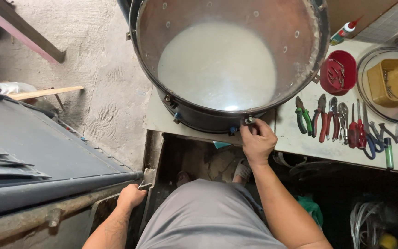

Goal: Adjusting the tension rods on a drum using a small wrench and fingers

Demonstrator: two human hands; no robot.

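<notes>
A large drum shell (199,117) with a dark outside and reddish inside lies on a white bench (291,138), its pale drumhead facing down. My right hand (256,140) pinches a small metal fitting (249,120) at the shell's near rim. My left hand (131,196) is down at my left side, closed around a small metal piece (143,185) next to a grey metal edge.
Several pliers and screwdrivers (342,124) lie in a row on the bench's right. Behind them sit a red bowl (337,71) of screws, a yellow tub (392,83) in a clear dish, and a glue bottle (344,31). A grey metal panel (38,152) fills the left.
</notes>
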